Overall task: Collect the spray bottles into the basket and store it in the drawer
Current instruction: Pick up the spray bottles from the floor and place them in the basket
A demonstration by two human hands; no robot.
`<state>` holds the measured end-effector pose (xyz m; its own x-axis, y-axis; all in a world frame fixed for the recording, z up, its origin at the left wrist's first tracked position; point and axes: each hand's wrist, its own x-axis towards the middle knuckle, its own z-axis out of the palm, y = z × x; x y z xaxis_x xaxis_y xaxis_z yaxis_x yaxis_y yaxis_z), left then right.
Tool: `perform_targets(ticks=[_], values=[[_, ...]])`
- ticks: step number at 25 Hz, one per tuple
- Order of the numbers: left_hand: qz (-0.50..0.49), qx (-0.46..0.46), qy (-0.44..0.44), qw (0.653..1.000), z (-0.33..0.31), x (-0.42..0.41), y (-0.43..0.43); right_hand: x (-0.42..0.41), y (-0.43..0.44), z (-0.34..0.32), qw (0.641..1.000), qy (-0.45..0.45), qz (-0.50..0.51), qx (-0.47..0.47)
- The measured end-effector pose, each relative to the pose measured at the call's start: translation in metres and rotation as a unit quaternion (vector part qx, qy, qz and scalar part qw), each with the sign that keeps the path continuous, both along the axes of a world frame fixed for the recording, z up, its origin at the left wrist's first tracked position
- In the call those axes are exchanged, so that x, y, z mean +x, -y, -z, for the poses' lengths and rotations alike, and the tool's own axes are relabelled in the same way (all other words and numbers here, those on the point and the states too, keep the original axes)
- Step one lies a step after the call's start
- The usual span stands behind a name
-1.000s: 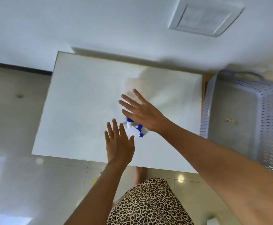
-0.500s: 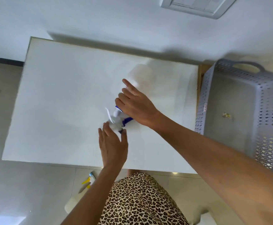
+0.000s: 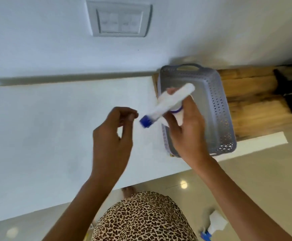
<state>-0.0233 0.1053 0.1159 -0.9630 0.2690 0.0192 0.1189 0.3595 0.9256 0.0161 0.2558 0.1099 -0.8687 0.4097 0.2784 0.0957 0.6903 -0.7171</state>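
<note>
I see the right hand (image 3: 187, 133) gripping a white spray bottle (image 3: 169, 103) with a blue nozzle. It is tilted over the left edge of the grey basket (image 3: 218, 105), at the right end of the white table (image 3: 54, 127). The left hand (image 3: 112, 138) hovers just beside the nozzle, fingers curled, holding nothing. A second bottle (image 3: 214, 225) lies blurred on the floor.

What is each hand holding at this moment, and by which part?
The right hand grips a white spray bottle round its body, just below the blue collar. The left hand, fingers curled beside the blue nozzle, holds nothing.
</note>
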Motion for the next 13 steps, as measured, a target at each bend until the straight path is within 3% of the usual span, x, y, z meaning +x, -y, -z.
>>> perform_targets(ticks=[4,9,13], values=[[0.078,-0.014,0.061,0.995,0.012,0.026,-0.041,0.042,-0.033,0.01,0.962,-0.048,0.188,-0.19],[0.125,-0.097,0.177,0.972,0.056,0.053,-0.074,0.063,-0.056,0.063,0.927,-0.053,0.263,-0.262],[0.119,-0.132,0.234,0.956,0.08,0.05,-0.09,0.067,-0.057,0.093,0.923,-0.02,0.271,-0.273]])
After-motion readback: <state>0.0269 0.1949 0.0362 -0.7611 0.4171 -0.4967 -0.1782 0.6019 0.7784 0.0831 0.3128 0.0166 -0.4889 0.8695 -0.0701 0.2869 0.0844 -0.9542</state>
